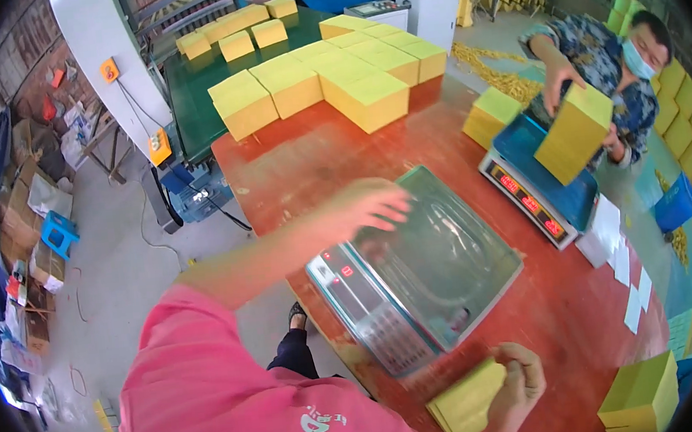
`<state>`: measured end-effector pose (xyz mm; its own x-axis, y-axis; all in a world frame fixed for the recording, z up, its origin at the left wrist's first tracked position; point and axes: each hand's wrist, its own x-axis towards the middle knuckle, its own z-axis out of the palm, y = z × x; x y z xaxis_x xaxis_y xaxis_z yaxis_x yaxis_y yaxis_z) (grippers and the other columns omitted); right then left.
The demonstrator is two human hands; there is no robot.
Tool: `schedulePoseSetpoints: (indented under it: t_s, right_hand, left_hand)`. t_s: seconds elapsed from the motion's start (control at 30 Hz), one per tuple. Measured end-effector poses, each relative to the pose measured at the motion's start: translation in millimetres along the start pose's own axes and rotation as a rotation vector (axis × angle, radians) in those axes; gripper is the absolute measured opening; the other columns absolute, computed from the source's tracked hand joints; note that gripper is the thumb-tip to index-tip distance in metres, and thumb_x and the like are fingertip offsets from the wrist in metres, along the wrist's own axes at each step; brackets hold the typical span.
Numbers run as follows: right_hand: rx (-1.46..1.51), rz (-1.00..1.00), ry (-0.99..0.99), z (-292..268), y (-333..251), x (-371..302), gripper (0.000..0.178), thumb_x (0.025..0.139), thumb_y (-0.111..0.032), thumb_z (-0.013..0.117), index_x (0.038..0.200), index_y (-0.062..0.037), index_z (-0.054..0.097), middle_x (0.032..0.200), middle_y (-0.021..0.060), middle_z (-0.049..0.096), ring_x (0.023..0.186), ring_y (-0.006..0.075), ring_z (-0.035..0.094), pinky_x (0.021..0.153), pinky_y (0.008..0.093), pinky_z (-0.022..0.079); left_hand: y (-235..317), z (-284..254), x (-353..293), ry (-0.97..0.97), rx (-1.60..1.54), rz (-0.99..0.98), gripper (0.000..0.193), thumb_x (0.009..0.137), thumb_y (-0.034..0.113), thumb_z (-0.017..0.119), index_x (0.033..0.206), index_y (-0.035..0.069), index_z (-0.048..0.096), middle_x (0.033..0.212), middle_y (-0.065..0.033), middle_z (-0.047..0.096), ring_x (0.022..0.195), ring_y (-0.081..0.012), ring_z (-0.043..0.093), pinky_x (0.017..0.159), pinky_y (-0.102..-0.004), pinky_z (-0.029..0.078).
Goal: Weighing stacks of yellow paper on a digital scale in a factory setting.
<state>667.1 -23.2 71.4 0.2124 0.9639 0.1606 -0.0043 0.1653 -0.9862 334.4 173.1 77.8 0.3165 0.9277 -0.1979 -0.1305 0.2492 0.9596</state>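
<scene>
My left hand [377,205] reaches over the far left part of a digital scale [354,294] with a glass-like weighing plate. Its fingers are apart and somewhat blurred, with nothing in them. By the table's near edge, my right hand [522,378] grips a thin stack of yellow paper [468,404] at its right end. That stack is tilted, just beyond the scale's near corner. No paper lies on the scale's plate.
Several yellow paper blocks [368,97] stand across the far side of the red table [274,164]. On the right, a co-worker [635,105] holds a large yellow block [576,135] at a second scale [528,203]. Another block [642,396] sits near right.
</scene>
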Motion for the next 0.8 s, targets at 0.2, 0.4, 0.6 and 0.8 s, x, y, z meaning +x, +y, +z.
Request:
schedulePoseSetpoints:
  t_s: [0.2, 0.4, 0.6, 0.8]
  right_hand:
    - [-0.129, 0.055, -0.406, 206, -6, 51, 0.026, 0.082, 0.009, 0.048, 0.097, 0.0032, 0.068, 0.095, 0.0101, 0.069, 0.091, 0.0162, 0.064, 0.085, 0.0279, 0.049]
    - [-0.351, -0.001, -0.702, 361, 28, 167, 0.027, 0.089, -0.002, 0.061, 0.116, 0.0006, 0.063, 0.108, 0.0111, 0.067, 0.101, 0.0174, 0.063, 0.089, 0.0303, 0.049]
    - [-0.615, -0.213, -0.187, 402, 112, 402, 0.043, 0.089, -0.022, 0.065, 0.125, -0.0004, 0.058, 0.119, 0.0153, 0.065, 0.11, 0.0249, 0.063, 0.096, 0.0353, 0.048]
    - [-0.733, -0.083, -0.031, 426, 168, 537, 0.05, 0.084, -0.03, 0.07, 0.122, 0.0012, 0.062, 0.115, 0.0197, 0.068, 0.109, 0.0299, 0.064, 0.092, 0.0374, 0.049]
  left_hand:
    - [20, -238, -3, 0.276, -0.065, -0.068, 0.039, 0.093, 0.033, 0.062, 0.116, 0.002, 0.06, 0.112, -0.0134, 0.065, 0.102, -0.0237, 0.064, 0.087, -0.0364, 0.052]
    - [22, -338, 26, 0.211, -0.088, -0.178, 0.035, 0.096, 0.03, 0.056, 0.117, 0.002, 0.061, 0.112, -0.0128, 0.065, 0.101, -0.0221, 0.065, 0.088, -0.0361, 0.051]
    - [62, -366, 79, 0.008, 0.119, -0.166, 0.038, 0.098, 0.03, 0.054, 0.122, 0.001, 0.059, 0.115, -0.0132, 0.064, 0.101, -0.0212, 0.064, 0.089, -0.0353, 0.05]
    - [97, -384, 148, -0.015, 0.486, 0.135, 0.041, 0.098, 0.031, 0.054, 0.125, 0.0, 0.059, 0.118, -0.013, 0.065, 0.105, -0.0223, 0.063, 0.091, -0.0349, 0.05]
